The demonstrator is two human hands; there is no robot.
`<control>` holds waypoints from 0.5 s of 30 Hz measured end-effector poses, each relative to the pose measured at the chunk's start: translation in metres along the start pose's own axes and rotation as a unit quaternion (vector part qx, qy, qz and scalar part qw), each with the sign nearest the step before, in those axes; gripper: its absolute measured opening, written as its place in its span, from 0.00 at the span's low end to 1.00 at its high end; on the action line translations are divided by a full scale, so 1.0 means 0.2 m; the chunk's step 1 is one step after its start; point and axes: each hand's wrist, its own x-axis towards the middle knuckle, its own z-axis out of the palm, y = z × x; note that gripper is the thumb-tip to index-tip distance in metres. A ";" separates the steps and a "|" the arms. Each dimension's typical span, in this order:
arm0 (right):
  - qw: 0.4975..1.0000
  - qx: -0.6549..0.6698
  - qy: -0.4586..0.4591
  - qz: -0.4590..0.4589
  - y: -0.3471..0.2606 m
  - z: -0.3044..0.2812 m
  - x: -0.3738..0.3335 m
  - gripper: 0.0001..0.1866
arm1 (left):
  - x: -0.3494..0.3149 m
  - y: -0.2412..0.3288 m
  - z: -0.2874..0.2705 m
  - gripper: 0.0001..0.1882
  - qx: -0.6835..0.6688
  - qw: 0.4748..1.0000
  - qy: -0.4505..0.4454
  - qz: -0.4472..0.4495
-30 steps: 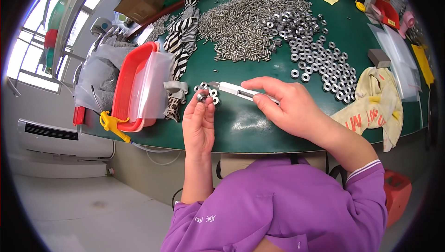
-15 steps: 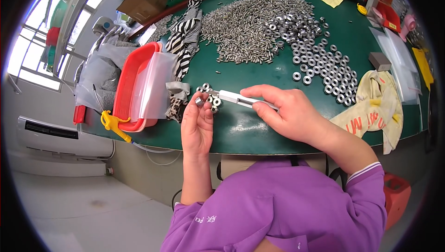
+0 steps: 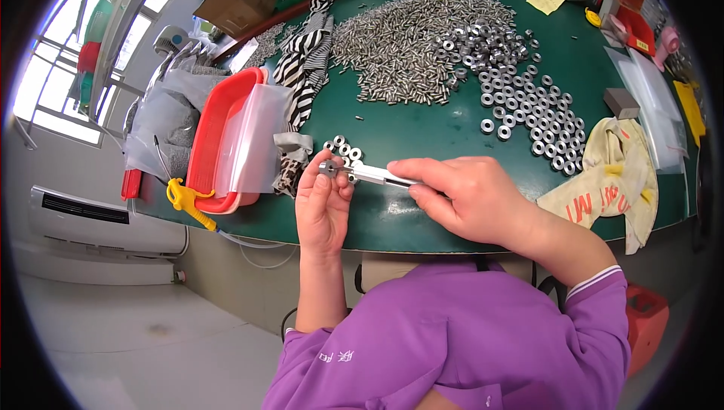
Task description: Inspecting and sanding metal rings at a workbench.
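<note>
Two bare hands meet over the near edge of the round green-topped table [image 3: 422, 131]. The left hand [image 3: 323, 202] is raised with its fingers curled shut, and the small silver metal nut [image 3: 327, 168] sits pinched at the fingertips [image 3: 317, 176], just above the table's near rim. The right hand [image 3: 464, 195] closes around the slim silver metal tool [image 3: 373, 175], gripping it near the back between thumb and forefinger; the tool's tip reaches leftward and touches the nut, so the nut lies at the very end of the left fingers and well ahead of the right ones.

Just beyond the nut on the table lies a small cluster of silver ring-shaped washers [image 3: 343, 147]. Farther in on the table spreads a large heap of small silver metal pins [image 3: 400, 48], and toward its right side a wide scatter of thicker silver metal rings [image 3: 528, 101]. At the table's left edge stands a red plastic tray with a clear plastic box [image 3: 234, 138] in it, with a black-and-white striped cloth [image 3: 305, 63] just beside it. At the table's right edge lies a crumpled yellowish cloth with red marks [image 3: 615, 176].
</note>
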 end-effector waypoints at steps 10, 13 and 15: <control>0.988 -0.129 0.041 -0.077 -0.01 0.01 -0.02 0.20 | 0.01 -0.01 0.01 0.18 0.021 1.000 -0.002 0.002; 0.987 -0.141 0.028 -0.072 -0.02 0.00 -0.02 0.21 | 0.01 -0.02 0.01 0.17 0.030 0.999 0.012 0.000; 0.987 -0.148 0.019 -0.061 -0.03 0.00 -0.02 0.20 | 0.01 -0.02 0.01 0.16 0.049 0.999 0.019 0.014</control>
